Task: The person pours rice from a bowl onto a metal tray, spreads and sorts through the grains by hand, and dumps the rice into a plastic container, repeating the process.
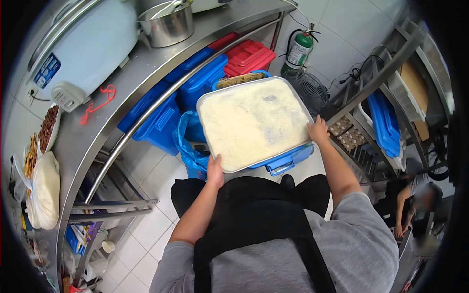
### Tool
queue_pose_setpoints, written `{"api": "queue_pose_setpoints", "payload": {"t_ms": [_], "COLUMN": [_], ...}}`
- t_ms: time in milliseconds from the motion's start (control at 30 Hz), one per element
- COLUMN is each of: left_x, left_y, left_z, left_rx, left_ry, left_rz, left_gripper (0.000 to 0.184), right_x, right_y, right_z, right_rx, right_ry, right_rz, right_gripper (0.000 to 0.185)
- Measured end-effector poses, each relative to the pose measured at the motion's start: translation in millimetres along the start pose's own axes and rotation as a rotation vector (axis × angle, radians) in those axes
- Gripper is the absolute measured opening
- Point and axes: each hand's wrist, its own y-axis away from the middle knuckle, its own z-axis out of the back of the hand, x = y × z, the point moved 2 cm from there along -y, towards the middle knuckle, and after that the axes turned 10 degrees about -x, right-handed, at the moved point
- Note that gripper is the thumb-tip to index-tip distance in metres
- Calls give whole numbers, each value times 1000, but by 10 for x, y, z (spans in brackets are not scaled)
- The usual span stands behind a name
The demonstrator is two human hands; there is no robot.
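Observation:
Between my hands is a wide rectangular tray [222, 168] with a pale rim, spread with a cream-coloured, powdery or crumbly layer [239, 122]. My left hand [215, 172] grips its near left corner, thumb over the rim and the other fingers hidden underneath. At the right edge my right hand [318, 130] is closed on the rim in the same way. Below the tray a blue lidded bin [288, 160] shows in part. Just left of the tray hangs or stands a blue plastic bag [188, 139].
A steel table [127, 75] curves along the left, bearing a pot [168, 24] and a large pale appliance [97, 39]. Under it are blue bins and a red bin [249, 56]. A fire extinguisher [299, 49], fan [308, 90], shelving and egg trays [349, 133] stand right. A person [408, 205] sits behind.

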Motion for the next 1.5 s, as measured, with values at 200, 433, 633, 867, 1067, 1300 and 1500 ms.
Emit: {"api": "queue_pose_setpoints", "payload": {"t_ms": [200, 433, 633, 867, 1067, 1300, 1500], "left_x": [-364, -1113, -1100, -777, -739, -842, -874], "left_y": [545, 1137, 1144, 823, 1002, 1145, 1124], "left_z": [245, 172, -352, -814, -1441, -1119, -536], "left_rx": [-69, -174, -114, -22, -12, 140, -23], "left_ry": [-19, -143, -291, -582, -757, -827, -793], "left_rz": [-78, -105, -147, -341, -236, -395, -311], "left_gripper": [42, 42, 42, 42, 70, 67, 61], "right_x": [-423, 138, 774, 1179, 1328, 1136, 1131], "right_y": [353, 812, 1611, 1879, 1775, 1226, 1071], "right_z": [-421, -128, 134, 607, 445, 705, 528], "right_rx": [31, -28, 68, 153, 261, 479, 82], "right_ry": [-588, -520, -832, -958, -1196, -1253, -1301], "right_rz": [81, 338, 799, 987, 630, 184, 44], "right_gripper": [30, 27, 51, 64, 46, 31, 19]}}
